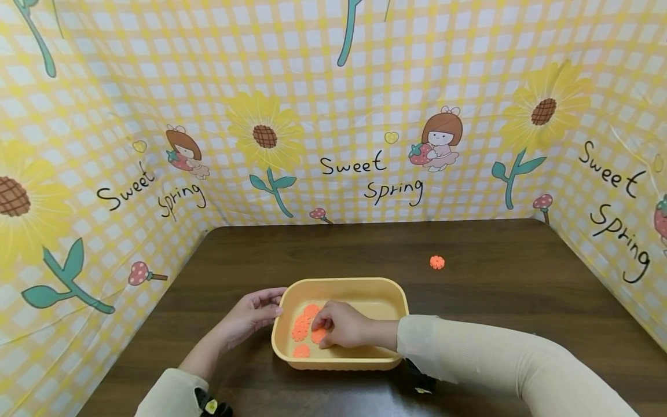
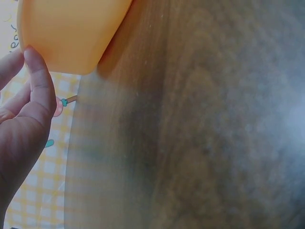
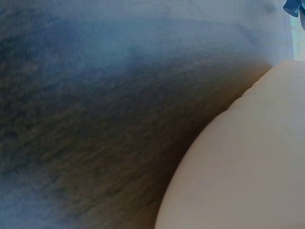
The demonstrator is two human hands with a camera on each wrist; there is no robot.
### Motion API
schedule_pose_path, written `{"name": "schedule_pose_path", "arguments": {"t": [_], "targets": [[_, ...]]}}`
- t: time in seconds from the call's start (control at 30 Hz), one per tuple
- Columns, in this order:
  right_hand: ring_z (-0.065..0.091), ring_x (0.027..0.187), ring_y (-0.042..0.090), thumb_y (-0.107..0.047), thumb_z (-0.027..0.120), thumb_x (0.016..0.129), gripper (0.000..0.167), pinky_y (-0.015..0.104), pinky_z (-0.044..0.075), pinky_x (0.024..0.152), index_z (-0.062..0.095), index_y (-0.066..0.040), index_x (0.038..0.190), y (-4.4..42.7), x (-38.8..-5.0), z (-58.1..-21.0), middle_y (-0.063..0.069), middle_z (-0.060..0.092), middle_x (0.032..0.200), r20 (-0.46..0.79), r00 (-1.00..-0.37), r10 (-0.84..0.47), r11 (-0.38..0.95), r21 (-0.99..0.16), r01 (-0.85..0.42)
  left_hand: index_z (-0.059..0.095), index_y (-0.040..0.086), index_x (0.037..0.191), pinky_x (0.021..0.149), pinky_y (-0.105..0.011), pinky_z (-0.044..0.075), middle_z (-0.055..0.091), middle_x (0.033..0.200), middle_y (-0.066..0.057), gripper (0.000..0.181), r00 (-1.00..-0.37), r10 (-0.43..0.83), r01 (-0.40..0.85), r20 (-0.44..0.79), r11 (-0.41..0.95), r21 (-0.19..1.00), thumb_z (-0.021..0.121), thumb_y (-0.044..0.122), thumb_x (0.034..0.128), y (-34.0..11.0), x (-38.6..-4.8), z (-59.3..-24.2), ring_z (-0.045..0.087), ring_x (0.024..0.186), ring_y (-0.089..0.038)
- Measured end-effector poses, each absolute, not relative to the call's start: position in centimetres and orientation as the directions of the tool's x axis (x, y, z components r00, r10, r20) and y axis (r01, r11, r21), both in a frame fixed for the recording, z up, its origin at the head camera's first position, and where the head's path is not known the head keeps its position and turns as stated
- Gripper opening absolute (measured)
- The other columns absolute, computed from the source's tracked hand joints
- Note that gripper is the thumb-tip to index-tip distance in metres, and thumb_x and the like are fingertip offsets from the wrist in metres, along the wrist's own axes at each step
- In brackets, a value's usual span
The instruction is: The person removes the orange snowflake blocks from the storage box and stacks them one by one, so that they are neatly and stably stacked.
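Note:
A yellow plastic tub [image 1: 365, 282] stands on the dark table, with several orange snowflake-shaped discs [image 1: 299, 331] lying in its left part. My left hand [image 1: 249, 315] holds the tub's left side by the rim; in the left wrist view, fingertips [image 2: 33, 55] touch the tub's wall [image 2: 71, 33]. Inside the tub, my right hand [image 1: 344, 325] pinches an orange disc [image 1: 318, 335] between thumb and fingers, partly covering it. The right wrist view shows mostly a pale sleeve [image 3: 248, 162] and blurred tabletop, not the hand.
Another orange disc [image 1: 437, 262] lies on the table [image 1: 484, 295], beyond the tub and to its right. A yellow checked cloth [image 1: 344, 116] with printed flowers hangs along the table's back and sides.

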State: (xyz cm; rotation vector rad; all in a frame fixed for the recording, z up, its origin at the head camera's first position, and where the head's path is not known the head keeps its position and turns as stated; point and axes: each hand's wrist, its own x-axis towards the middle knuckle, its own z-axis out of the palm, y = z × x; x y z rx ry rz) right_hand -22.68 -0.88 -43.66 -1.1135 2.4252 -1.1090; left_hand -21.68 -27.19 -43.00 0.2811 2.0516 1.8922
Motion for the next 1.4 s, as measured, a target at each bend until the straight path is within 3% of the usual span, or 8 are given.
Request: {"name": "schedule_pose_path", "arguments": {"t": [0.57,1.4], "targets": [[0.051,0.075,0.006,-0.002,0.082,0.075,0.026,0.018,0.044,0.07,0.074,-0.004,0.099,-0.98,-22.61,-43.5,-0.001,0.06,0.081,0.087,-0.65,-0.755,0.418,-0.699,-0.58,0.035,-0.011,0.143,0.087,-0.033,0.053,0.052,0.117,-0.014,0.058,-0.924,0.365,-0.081,-0.114,0.104,0.991,0.062,0.004,0.0942,-27.34,-21.87,-43.03,0.058,0.101,-0.017],[0.05,0.074,0.006,-0.008,0.081,0.078,0.018,0.016,0.042,0.07,0.07,-0.006,0.092,-0.93,-22.54,-43.09,-0.003,0.055,0.079,0.075,-0.6,-0.796,0.439,-0.611,-0.659,0.036,-0.012,0.142,0.086,-0.032,0.053,0.052,0.113,-0.012,0.057,-0.924,0.368,-0.071,-0.103,0.097,0.993,0.062,0.003,0.094,-27.37,-21.83,-43.09,0.058,0.099,-0.015]]}}
